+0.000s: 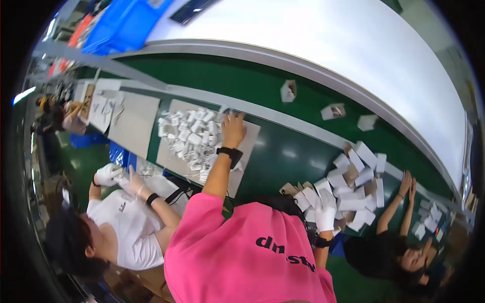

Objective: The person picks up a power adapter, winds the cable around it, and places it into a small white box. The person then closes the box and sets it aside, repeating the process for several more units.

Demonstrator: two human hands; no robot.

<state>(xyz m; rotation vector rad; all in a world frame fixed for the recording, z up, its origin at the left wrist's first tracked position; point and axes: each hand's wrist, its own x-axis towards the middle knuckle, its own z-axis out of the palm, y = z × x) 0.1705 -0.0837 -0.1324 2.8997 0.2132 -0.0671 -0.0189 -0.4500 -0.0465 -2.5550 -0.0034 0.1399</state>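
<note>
While the left hand (233, 129) presses flat, fingers spread, on the heap of small white parts (189, 136), the gloved right hand (325, 214) grips a white carton (327, 198); many flat cartons (353, 187) remain unfolded.

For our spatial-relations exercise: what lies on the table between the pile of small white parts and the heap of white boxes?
Head view: only bare green table top separates the small white parts from the white boxes.
</note>
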